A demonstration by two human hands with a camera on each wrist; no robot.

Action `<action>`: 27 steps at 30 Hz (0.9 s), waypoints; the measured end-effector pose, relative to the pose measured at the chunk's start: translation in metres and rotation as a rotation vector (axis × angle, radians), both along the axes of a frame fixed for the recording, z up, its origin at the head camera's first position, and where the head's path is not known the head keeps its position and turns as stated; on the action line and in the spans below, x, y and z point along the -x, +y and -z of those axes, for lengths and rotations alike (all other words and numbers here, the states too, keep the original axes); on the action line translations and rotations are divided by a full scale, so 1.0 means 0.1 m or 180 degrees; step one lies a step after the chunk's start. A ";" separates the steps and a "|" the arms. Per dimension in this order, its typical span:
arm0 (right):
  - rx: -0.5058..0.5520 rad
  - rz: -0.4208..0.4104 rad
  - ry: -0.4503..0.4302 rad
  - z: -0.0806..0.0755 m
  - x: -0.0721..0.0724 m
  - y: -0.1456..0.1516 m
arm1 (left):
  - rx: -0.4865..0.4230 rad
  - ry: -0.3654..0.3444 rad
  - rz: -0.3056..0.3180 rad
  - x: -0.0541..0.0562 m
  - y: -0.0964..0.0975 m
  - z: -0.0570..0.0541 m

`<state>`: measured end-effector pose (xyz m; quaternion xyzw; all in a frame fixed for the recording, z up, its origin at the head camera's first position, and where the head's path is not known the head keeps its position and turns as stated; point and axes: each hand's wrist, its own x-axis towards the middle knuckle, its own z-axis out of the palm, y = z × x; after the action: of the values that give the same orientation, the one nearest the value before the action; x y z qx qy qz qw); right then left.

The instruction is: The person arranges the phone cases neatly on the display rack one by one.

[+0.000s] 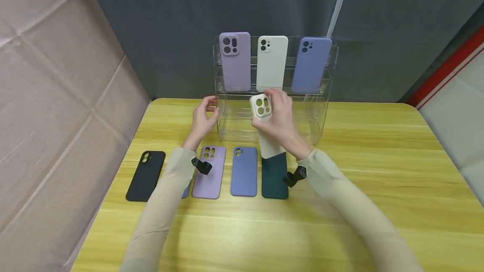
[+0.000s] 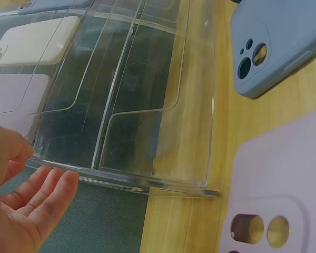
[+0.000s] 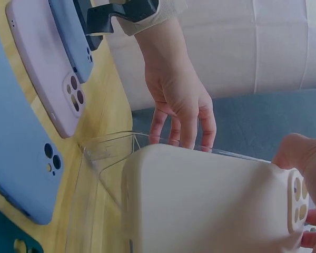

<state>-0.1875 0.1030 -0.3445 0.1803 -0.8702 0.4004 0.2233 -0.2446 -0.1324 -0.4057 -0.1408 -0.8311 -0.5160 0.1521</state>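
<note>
My right hand [image 1: 277,116] grips a cream phone case [image 3: 210,195] near its camera cutouts, thumb on one side and fingers on the other. That case is tilted in front of the clear acrylic display rack [image 1: 234,133], its lower end overlapping a dark green case [image 1: 274,179] on the table in the head view. At the rack's left side, my left hand [image 1: 204,116] holds the edge between thumb and fingers, as the left wrist view shows. On the rack's upper level stand a lilac case [image 1: 237,68], a white case [image 1: 273,64] and a periwinkle case [image 1: 311,66].
Along the wooden table [image 1: 378,171] lie a black case [image 1: 145,177], a lilac case [image 1: 213,177] and a blue-violet case [image 1: 243,173]. Another blue case [image 1: 185,192] is mostly hidden under my left sleeve. A dark grey curtain [image 1: 170,24] hangs behind the rack.
</note>
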 end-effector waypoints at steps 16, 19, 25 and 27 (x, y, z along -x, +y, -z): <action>0.0131 -0.0006 0.0430 -0.14 0.34 -0.41 | -0.0029 0.0066 -0.0003 0.00 -0.01 0.01; 0.0138 -0.0012 0.0554 -0.16 0.42 -0.46 | -0.0017 0.0101 0.0005 0.01 0.00 0.01; 0.0067 0.0071 0.0822 -0.20 0.58 -0.55 | -0.0052 0.0136 0.0019 0.01 0.00 0.01; 0.0083 0.0133 0.0907 -0.22 0.63 -0.58 | -0.0052 0.0151 0.0019 0.01 0.01 0.01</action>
<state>-0.2508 0.0448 -0.3226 0.2142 -0.8280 0.3773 0.3552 -0.2460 -0.1318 -0.4065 -0.1542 -0.8226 -0.5198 0.1714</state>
